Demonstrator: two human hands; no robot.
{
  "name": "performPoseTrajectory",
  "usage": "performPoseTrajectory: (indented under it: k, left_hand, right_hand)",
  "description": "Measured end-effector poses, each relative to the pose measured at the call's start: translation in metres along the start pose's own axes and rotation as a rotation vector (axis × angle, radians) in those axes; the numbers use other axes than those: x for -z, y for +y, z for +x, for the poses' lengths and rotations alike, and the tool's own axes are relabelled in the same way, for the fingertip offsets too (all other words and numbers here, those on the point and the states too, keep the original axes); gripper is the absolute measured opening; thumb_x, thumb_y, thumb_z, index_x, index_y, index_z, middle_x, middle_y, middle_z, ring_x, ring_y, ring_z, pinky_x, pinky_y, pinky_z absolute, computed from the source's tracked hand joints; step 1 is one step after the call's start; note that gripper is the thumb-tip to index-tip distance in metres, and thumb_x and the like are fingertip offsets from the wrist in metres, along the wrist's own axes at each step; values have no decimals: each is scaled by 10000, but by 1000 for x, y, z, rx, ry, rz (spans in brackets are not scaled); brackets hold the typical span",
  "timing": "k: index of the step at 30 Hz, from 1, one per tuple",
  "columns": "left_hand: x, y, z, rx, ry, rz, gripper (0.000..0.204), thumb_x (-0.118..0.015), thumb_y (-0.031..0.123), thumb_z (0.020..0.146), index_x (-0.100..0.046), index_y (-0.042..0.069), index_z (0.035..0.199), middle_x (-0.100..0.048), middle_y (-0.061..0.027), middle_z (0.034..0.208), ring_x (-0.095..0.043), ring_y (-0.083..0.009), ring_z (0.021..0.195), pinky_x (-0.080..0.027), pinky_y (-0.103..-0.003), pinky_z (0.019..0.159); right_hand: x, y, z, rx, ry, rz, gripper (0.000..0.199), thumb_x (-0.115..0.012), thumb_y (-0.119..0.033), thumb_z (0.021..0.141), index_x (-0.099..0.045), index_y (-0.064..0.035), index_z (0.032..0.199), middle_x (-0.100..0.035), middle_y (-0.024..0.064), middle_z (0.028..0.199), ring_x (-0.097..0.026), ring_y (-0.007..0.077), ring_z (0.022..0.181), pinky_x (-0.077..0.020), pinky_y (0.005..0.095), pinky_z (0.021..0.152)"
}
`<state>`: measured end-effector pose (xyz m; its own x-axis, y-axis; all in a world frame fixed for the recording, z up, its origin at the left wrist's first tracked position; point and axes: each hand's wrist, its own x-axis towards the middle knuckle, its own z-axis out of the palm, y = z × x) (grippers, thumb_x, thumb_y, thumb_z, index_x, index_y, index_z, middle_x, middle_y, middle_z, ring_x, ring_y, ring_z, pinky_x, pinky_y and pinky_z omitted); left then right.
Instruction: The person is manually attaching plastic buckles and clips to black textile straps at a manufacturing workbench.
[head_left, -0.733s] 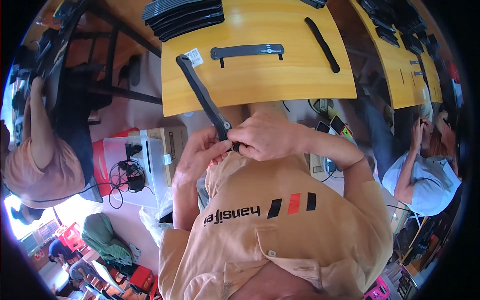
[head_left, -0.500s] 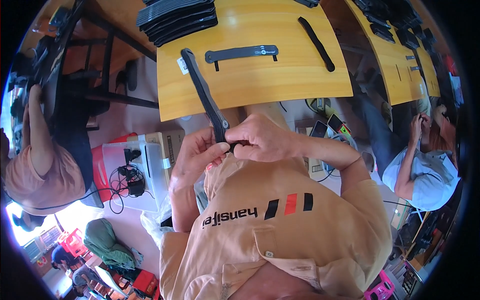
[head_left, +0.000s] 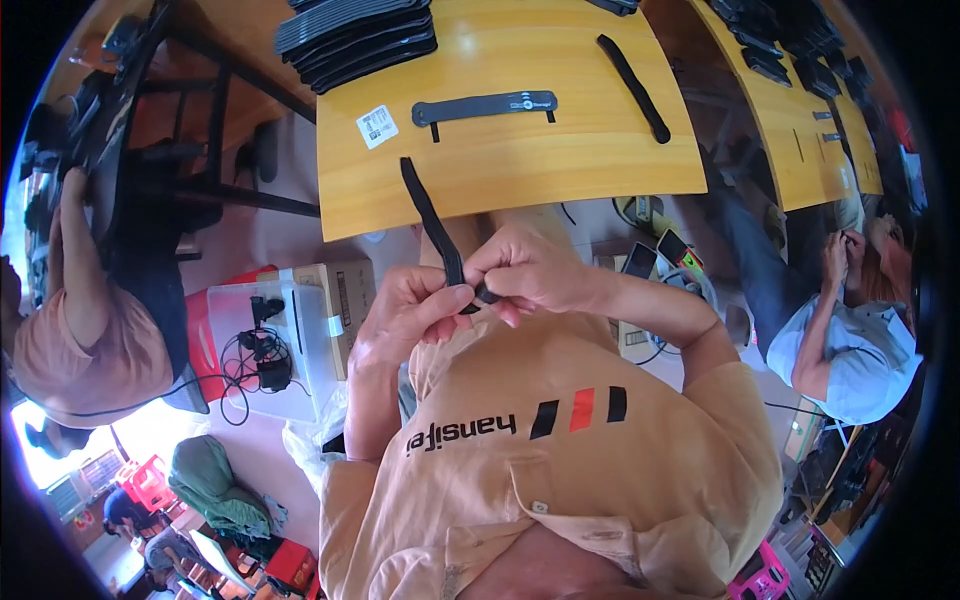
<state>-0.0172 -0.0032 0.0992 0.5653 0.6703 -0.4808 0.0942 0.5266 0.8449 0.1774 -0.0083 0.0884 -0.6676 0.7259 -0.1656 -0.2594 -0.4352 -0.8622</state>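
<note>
In front of my chest, both hands hold a long black strap. My left hand is closed, its thumb and fingers pinching the strap near the lower end. My right hand is closed beside it, fingers gripping that same end. The rest of the strap rises from the hands toward the table edge, its free tip over the tabletop. On the table lies a flat dark grey strap with a light print and two short black tabs. A narrow black strap lies to its right.
The yellow wooden table carries a stack of black straps at the far left and a white label. Left below stands a clear plastic box with tangled black cables. Co-workers sit at left and right.
The strap in my hands has turned and shifted down, showing a narrower edge and uncovering the white label. Both hands have moved slightly to the right.
</note>
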Motion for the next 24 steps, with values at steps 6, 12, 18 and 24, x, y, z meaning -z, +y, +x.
performPoseTrajectory:
  k: [6, 12, 18, 24]
  left_hand:
    - [-6, -3, 12, -100, -95, -262, 235, -586, 178, 803, -619, 17, 635, -589, -49, 539, -469, -50, 394, -333, -171, 354]
    - [-15, -3, 21, -217, 188, -146, 253, -577, 167, 803, -603, 32, 591, -551, -14, 508, -423, -36, 395, -281, -171, 371]
    - [-15, 12, 14, -160, 147, 105, 252, -577, 154, 800, -611, 19, 589, -521, 5, 496, -424, -28, 431, -283, -184, 401]
    - [-12, 13, 11, -177, -28, -50, 209, -607, 163, 761, -636, -9, 647, -559, -44, 510, -412, -36, 377, -270, -180, 346]
  right_hand:
    - [5, 5, -3, -57, -4, 329, 213, -492, -130, 805, -555, 3, 651, -537, 58, 493, -471, 78, 338, -291, 173, 290]
    - [11, -6, -2, 89, 98, -120, 187, -545, -123, 810, -528, -10, 662, -514, 25, 534, -445, 55, 389, -315, 175, 361]
    - [12, -10, -5, 316, 159, -666, 74, -529, 8, 713, -562, 26, 777, -510, 72, 574, -424, 108, 504, -353, 249, 486]
    - [5, -17, -9, 71, -73, -125, 130, -508, -61, 778, -618, 8, 771, -562, 56, 547, -519, 65, 441, -392, 183, 406]
